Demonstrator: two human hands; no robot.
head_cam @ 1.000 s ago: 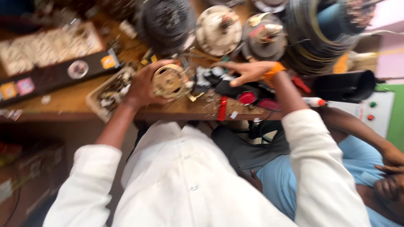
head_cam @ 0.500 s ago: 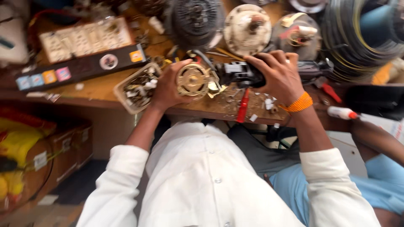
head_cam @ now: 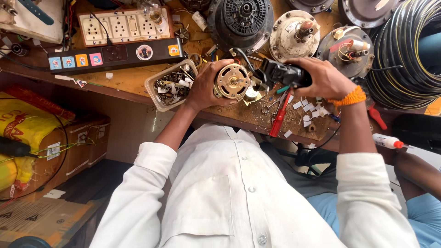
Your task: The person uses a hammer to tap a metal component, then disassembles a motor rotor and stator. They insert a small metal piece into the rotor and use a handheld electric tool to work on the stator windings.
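My left hand (head_cam: 206,87) grips a small round brass-coloured motor (head_cam: 232,81) held over the wooden workbench (head_cam: 128,80). My right hand (head_cam: 321,78), with an orange band at the wrist, is closed around a black power tool (head_cam: 284,73) whose nose points at the motor's right side. Below them on the bench lie a red-handled screwdriver (head_cam: 278,120), small scissors (head_cam: 268,106) and several white paper scraps (head_cam: 308,106).
A tray of screws and small parts (head_cam: 170,85) sits left of the motor. Black power strip (head_cam: 112,57) and a switchboard (head_cam: 124,27) lie at back left. Fan motor housings (head_cam: 241,20) and a cable coil (head_cam: 406,55) crowd the back right. Cardboard boxes (head_cam: 69,147) stand below left.
The view has swung left and steadied. My right hand has moved from the bench onto the black tool and lifted it beside the motor. My left hand keeps hold of the motor.
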